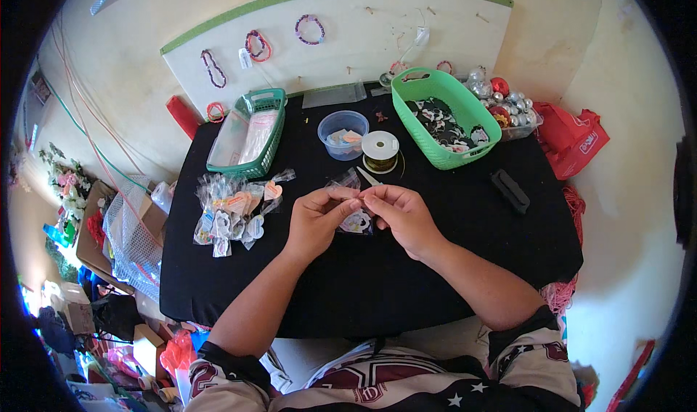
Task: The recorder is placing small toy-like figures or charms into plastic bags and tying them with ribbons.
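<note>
My left hand [322, 216] and my right hand [402, 216] meet over the middle of the black-covered table, their thumbs and forefingers pinching the neck of a small clear plastic bag [356, 222]. A printed cut-out piece shows inside the bag, below my fingertips; its gathered top sticks out beyond them. What exactly lies between the fingertips is hidden. Just beyond my hands is a pair of scissors [369, 176], partly covered. A spool of dark gold ribbon or wire [380, 152] stands behind it, beside a round blue plastic tub [343, 135] holding small tags.
Filled clear packets [231, 210] are piled at the left. Behind them stands a dark green basket [277, 134] with plastic bags. A light green basket [446, 119] holds black-and-white pieces. Ornaments [512, 107] fill a box at back right; a black object [510, 191] lies at the right.
</note>
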{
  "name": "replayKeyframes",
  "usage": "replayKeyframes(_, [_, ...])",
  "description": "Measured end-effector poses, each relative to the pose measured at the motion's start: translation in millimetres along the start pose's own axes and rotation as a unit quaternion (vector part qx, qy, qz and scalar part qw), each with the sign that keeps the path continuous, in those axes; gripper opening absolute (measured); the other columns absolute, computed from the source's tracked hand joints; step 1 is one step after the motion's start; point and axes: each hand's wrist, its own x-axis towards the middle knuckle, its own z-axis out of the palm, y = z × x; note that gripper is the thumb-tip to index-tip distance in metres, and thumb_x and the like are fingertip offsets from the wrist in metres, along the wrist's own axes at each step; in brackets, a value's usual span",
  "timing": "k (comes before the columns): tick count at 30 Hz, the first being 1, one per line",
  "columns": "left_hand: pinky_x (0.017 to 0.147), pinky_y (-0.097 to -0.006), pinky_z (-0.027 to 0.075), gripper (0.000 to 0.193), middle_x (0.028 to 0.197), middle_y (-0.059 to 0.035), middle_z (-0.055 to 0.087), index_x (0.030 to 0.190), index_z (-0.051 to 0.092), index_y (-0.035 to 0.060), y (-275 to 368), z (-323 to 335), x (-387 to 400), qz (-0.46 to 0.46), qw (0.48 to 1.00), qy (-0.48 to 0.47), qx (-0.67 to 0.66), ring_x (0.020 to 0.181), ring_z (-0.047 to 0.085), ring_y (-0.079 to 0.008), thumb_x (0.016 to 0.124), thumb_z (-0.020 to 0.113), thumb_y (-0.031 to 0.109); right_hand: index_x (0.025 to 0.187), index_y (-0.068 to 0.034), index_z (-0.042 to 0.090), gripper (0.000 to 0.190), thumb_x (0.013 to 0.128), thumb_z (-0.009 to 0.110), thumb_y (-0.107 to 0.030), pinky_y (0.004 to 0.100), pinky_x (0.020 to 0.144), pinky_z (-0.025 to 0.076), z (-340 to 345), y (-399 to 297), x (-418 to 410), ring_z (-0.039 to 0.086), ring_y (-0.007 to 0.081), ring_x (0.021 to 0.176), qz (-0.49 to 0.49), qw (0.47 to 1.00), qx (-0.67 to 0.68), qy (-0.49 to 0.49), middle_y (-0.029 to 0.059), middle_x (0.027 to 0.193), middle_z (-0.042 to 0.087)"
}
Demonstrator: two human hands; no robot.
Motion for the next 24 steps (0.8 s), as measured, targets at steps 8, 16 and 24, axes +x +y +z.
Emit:
replayKeyframes(8, [0.069, -0.0216, 0.05, 0.009, 0.088, -0.0052, 0.069, 0.094, 0.067, 0.0012, -5, -4, -1, -0.024, 1.0, -0.005, -0.001, 0.079, 0.062, -0.0079, 0.085, 0.069, 0.003, 0.098, -0.005, 0.067, 0.012, 0.091, 0.061, -0.014, 0.0188, 0.062, 0.041, 0, 0, 0, 0.055, 0.0036, 0.074, -0.017, 0.999, -0.046, 0.01, -0.0001, 0.089, 0.066])
replayKeyframes(16, [0.074, -0.0231, 0.051, 0.009, 0.089, -0.0058, 0.069, 0.094, 0.067, 0.0006, -3, -4, 0, -0.028, 0.999, -0.012, -0.012, 0.08, 0.063, -0.0095, 0.085, 0.069, 0.003, 0.095, -0.004, 0.069, 0.013, 0.09, 0.063, -0.014, 0.0184, 0.057, 0.043, -3, -1, 0, 0.057, 0.0031, 0.068, -0.024, 0.999, -0.045, -0.005, -0.0001, 0.081, 0.067])
replayKeyframes(24, [0.073, -0.024, 0.051, 0.009, 0.088, -0.0053, 0.069, 0.092, 0.068, 0.0007, 4, -6, 0, -0.06, 0.997, -0.042, -0.004, 0.08, 0.063, -0.0099, 0.085, 0.07, 0.006, 0.096, 0.001, 0.068, 0.014, 0.091, 0.062, -0.01, 0.0193, 0.06, 0.048, -8, -10, -3, 0.062, 0.0062, 0.071, -0.087, 0.986, -0.136, -0.03, 0.0044, 0.082, 0.068])
